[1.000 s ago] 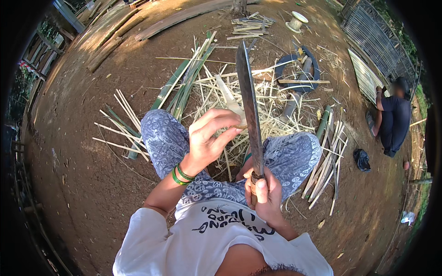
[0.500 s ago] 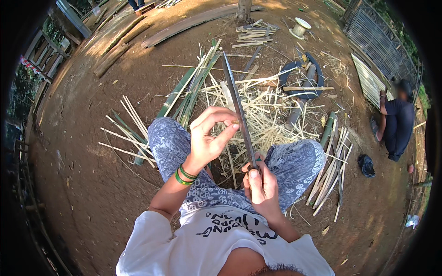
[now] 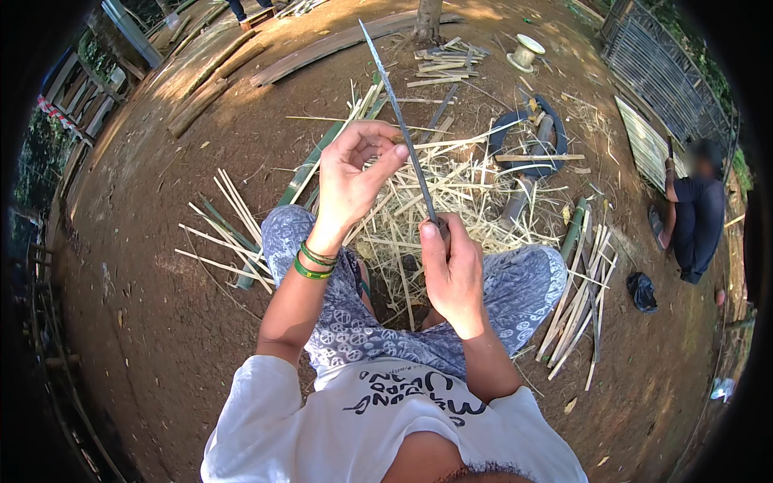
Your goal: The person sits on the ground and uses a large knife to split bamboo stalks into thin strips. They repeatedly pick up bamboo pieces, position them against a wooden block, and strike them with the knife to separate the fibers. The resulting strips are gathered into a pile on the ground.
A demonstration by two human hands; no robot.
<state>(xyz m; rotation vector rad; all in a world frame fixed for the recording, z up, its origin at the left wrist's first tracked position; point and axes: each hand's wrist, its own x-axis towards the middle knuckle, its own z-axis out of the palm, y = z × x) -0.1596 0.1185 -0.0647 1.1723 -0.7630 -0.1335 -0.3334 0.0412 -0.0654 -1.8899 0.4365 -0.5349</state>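
Observation:
My right hand (image 3: 452, 274) is closed round the handle of a long knife (image 3: 413, 157), whose narrow dark blade points up and slightly left, away from my body. Beside the blade's middle, my left hand (image 3: 352, 181) pinches a small brown piece (image 3: 396, 138) between thumb and fingers; what the piece is I cannot make out. Whether it touches the blade is also unclear. Between and beyond my crossed legs spreads a heap of pale bamboo shavings and strips (image 3: 463, 189). Green bamboo lengths (image 3: 306, 171) lie past my left knee.
Bamboo strips lie to the left (image 3: 229, 241) and in a bundle at right (image 3: 573, 302). A black ring (image 3: 555, 165) surrounds a grey log. Farther off are a spool (image 3: 526, 53), a tree trunk (image 3: 427, 20) and a plank (image 3: 322, 50). A person (image 3: 699, 209) crouches at right near a black bag (image 3: 642, 291).
Both hands have moved away from my body. The knife's tip has swung farther out and to the left. My left hand still pinches the small piece, alongside the blade.

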